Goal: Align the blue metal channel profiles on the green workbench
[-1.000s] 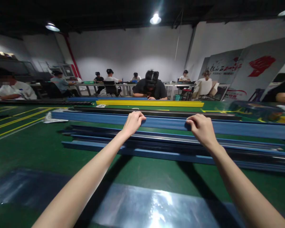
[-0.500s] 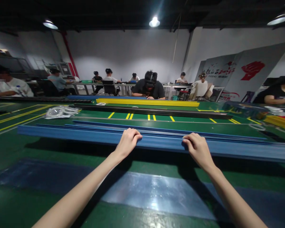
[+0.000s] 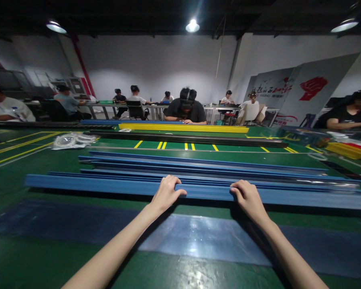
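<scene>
Channel, long and blue, is grasped by both hands just below the middle of the frame, its long axis laid almost level across the view: one end is seen at the left, the other is cut off by the right edge, where the piece is set slightly lower. It is met crosswise by both forearms, which are stretched up from the bottom of the frame. With the left hand, near the centre, the upper edge is gripped, fingers hooked over and thumb laid along the front face; with the right hand, right of centre, the same edge is pinched between thumb and curled fingers. Neither is clearly nearer, as both are closed on it. Whether its underside is fully supported cannot be told, though a dark shadow is cast beneath.

Just behind, more blue channels are laid nearly parallel, thin-ribbed and troughed, apparently of plastic or coated metal. In the foreground a thin, bluish, translucent sheet is spread flat over the smooth green table, glare caught at its middle. Higher up, a glossy dark bar and a straight yellow bar are similarly aligned.
</scene>
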`<state>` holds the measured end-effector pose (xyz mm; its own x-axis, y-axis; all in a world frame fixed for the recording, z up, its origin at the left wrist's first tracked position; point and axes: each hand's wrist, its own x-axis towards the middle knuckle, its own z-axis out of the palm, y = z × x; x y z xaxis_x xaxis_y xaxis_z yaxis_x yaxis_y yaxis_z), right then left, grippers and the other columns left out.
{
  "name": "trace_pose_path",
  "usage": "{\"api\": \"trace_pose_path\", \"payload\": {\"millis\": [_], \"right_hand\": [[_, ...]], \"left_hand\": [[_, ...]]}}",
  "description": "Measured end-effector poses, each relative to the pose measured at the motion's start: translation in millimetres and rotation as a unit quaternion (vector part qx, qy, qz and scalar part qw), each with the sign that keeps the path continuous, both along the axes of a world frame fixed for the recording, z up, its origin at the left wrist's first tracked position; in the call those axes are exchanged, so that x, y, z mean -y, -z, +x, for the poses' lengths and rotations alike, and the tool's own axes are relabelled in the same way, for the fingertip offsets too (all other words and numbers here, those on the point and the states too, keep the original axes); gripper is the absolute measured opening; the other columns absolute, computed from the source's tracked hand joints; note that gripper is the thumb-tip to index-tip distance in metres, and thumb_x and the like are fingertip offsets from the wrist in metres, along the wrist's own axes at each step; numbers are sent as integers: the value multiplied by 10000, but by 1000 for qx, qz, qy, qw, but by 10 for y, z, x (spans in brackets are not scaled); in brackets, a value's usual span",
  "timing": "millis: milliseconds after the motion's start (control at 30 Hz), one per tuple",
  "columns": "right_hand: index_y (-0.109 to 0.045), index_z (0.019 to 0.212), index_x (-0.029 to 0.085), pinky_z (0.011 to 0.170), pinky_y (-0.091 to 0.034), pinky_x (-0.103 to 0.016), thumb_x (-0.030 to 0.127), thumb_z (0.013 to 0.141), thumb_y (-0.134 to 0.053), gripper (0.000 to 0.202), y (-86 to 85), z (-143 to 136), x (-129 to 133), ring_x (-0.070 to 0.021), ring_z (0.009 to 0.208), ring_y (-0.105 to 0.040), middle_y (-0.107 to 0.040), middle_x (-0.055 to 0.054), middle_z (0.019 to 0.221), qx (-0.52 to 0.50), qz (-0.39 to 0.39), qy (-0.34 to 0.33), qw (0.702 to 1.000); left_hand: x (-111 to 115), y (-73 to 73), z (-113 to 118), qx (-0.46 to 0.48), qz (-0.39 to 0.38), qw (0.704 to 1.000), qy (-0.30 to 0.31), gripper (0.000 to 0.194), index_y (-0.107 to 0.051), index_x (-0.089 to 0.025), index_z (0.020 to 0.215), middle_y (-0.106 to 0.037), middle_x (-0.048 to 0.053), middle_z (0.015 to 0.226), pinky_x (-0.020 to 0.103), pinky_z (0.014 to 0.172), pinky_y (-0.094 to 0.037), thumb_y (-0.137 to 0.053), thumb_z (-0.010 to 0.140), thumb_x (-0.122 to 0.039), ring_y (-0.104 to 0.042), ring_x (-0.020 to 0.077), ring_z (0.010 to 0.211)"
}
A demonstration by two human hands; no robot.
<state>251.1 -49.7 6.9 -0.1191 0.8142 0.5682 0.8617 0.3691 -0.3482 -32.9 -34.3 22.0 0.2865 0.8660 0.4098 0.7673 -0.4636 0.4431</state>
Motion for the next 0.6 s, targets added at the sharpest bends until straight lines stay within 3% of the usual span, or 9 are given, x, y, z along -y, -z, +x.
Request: {"api": "trace_pose_path", "payload": {"millis": [300, 600], "right_hand": [[-555, 706, 198, 676, -366, -315, 282, 820, -388, 219, 107, -20, -3, -193, 763, -537, -617, -50, 766, 23, -25, 18, 999], [-555, 717, 198, 683, -376, -308, 279, 825, -384, 219, 107, -74, -37, -193, 768, -544, -620, -47, 769, 29, -27, 27, 999]], "left_hand": [[-74, 135, -8, -9, 0, 1000, 0, 132, -502, -189, 741, -579, 10, 805, 314, 761, -356, -616, 715, -250, -496, 186, 831], [-140, 143, -52, -24, -4, 1000, 0, 135, -483, -194, 734, -585, 13, 819, 310, 740, -335, -595, 719, -268, -509, 192, 837]]}}
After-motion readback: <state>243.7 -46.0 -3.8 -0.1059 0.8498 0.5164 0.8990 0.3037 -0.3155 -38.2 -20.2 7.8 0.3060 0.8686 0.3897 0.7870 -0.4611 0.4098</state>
